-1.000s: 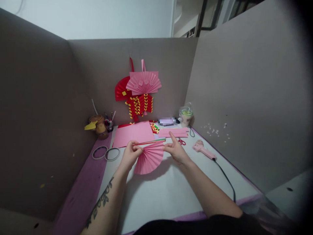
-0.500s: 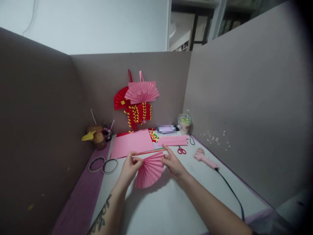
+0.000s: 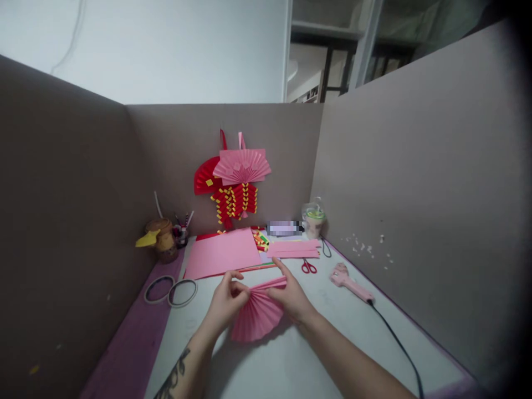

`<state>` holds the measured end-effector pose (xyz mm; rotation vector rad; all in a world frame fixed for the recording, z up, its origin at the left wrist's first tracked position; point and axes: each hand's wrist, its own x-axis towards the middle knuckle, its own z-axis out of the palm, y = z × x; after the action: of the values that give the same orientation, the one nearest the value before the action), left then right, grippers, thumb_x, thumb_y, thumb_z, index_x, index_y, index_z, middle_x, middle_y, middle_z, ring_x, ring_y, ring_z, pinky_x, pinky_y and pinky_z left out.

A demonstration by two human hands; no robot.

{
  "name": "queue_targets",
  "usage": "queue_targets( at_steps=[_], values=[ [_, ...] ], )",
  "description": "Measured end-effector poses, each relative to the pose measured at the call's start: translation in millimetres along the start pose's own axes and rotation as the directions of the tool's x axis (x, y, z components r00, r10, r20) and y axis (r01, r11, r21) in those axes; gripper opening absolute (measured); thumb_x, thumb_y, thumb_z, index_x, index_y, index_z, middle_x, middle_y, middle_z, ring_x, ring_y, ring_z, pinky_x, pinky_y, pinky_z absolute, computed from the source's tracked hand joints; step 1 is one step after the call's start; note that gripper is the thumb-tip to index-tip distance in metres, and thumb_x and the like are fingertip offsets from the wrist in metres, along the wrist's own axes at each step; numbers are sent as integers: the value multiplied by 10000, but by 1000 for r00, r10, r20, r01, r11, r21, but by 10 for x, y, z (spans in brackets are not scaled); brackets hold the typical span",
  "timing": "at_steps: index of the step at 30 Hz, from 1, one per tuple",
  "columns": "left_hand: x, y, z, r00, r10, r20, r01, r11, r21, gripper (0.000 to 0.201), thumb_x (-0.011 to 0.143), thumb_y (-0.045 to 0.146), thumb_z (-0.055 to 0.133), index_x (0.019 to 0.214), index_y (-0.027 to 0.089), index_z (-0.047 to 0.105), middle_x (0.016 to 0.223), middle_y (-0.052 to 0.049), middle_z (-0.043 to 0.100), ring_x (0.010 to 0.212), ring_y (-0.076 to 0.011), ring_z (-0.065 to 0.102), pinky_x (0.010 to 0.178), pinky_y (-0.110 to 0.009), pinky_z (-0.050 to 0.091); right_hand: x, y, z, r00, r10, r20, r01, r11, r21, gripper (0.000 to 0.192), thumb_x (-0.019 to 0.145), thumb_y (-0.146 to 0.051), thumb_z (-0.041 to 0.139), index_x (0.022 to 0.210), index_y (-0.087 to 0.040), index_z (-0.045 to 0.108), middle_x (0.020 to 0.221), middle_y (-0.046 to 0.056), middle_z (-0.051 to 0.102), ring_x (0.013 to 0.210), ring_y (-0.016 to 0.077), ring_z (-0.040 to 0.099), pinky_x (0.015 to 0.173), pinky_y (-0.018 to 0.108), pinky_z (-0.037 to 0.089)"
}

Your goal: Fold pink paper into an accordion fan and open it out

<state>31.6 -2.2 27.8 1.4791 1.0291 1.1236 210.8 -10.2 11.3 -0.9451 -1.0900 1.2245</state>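
Both hands hold a pleated pink paper fan (image 3: 257, 316) just above the white counter (image 3: 291, 360), a little left of the picture's middle. The left hand (image 3: 226, 302) pinches the fan's upper left corner between thumb and fingertips, the other fingers curled loosely. The right hand (image 3: 291, 296) grips the upper right edge, thumb and fingers closed on the folds, forefinger stretched up toward 11 o'clock. The fan spreads downward from the two grips toward 6 o'clock, its curved rim close over the counter.

Around it: at 12 o'clock from the fan, just beyond the fingertips, lies a flat pink sheet (image 3: 224, 253) with thin coloured sticks along its near edge. At 1 o'clock sits a stack of pink paper strips (image 3: 293, 249), with small red scissors (image 3: 308, 267) just nearer. At 2 to 3 o'clock, well apart from the right hand, lies a pink glue gun (image 3: 349, 282), its black cord (image 3: 399, 346) running toward 5 o'clock. At 9 to 10 o'clock two tape rings (image 3: 170, 291) lie side by side, partly on the purple border. Further back at 10 o'clock stand a brown cup (image 3: 163, 239) and a small pen holder (image 3: 182, 234); at 1 o'clock, in the far corner, a clear lidded cup (image 3: 313, 217). On the back partition hang red and pink paper fans (image 3: 236, 166) with red and yellow chains beneath.

Nothing lies between the hands and the fan; the counter beneath it is bare.
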Motion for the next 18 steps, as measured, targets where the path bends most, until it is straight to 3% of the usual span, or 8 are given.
queue_targets(
  at_steps=[3, 9, 18],
  values=[
    [-2, 27, -27, 999, 23, -22, -23, 1000, -11, 315, 658, 191, 600, 887, 207, 385, 601, 58, 615, 544, -96, 518, 553, -206, 354, 32, -10, -24, 1000, -1, -13, 0, 996, -87, 875, 574, -145, 701, 1373, -212, 351, 861, 16, 649, 610, 126, 563, 586, 256, 453],
    [34, 3, -132, 994, 43, -103, -48, 998, -42, 317, 657, 184, 603, 903, 204, 404, 613, 63, 616, 585, -101, 557, 615, -213, 384, 89, -8, -140, 999, 33, 42, -32, 999, -24, 978, 590, -219, 723, 1423, -196, 212, 576, -89, 551, 496, 97, 487, 525, 223, 376],
    [41, 18, -160, 988, 56, -147, -63, 997, -40, 305, 664, 208, 606, 900, 202, 413, 606, 71, 595, 589, -101, 557, 631, -219, 379, 169, -164, -381, 995, -63, -75, 66, 997, 39, 860, 603, -235, 700, 1373, -168, 324, 642, -54, 588, 618, 121, 522, 644, 260, 392]
  ],
)
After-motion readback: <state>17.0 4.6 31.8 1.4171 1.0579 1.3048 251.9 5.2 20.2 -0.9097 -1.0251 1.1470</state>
